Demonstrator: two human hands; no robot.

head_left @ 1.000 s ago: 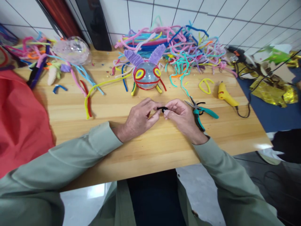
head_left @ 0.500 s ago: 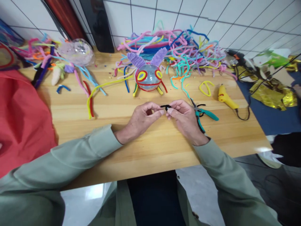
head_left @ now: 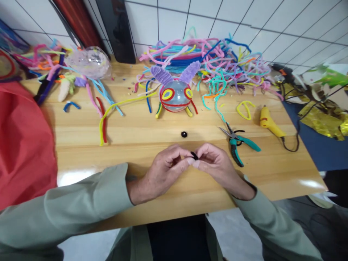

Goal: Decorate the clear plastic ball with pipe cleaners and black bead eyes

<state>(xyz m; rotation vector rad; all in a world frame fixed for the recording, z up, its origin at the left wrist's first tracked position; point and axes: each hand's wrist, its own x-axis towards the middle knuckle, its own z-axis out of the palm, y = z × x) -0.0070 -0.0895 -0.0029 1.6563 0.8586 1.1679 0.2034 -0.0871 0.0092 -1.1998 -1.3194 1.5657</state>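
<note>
My left hand and my right hand meet above the front of the table, fingertips pinched together. Between them is a short black pipe cleaner, mostly covered by the fingers. Just beyond them a small, round, shiny black bead-like piece lies on the wood. Farther back stands a clear ball figure with purple ears, yellow-and-red ringed eyes and a red mouth line. To the right of my right hand rest teal-handled pliers, jaws apart, with a black pipe cleaner strip by them.
A tangled heap of coloured pipe cleaners lines the wall. At right are a yellow glue gun with its cord and a yellow loop. Red cloth covers the left side, near long yellow and red pipe cleaners.
Both hands have drawn back toward the table's front edge, still pinching black pipe cleaner. The round black piece, formerly at the right fingertips, now lies on the table. The view has shifted slightly.
</note>
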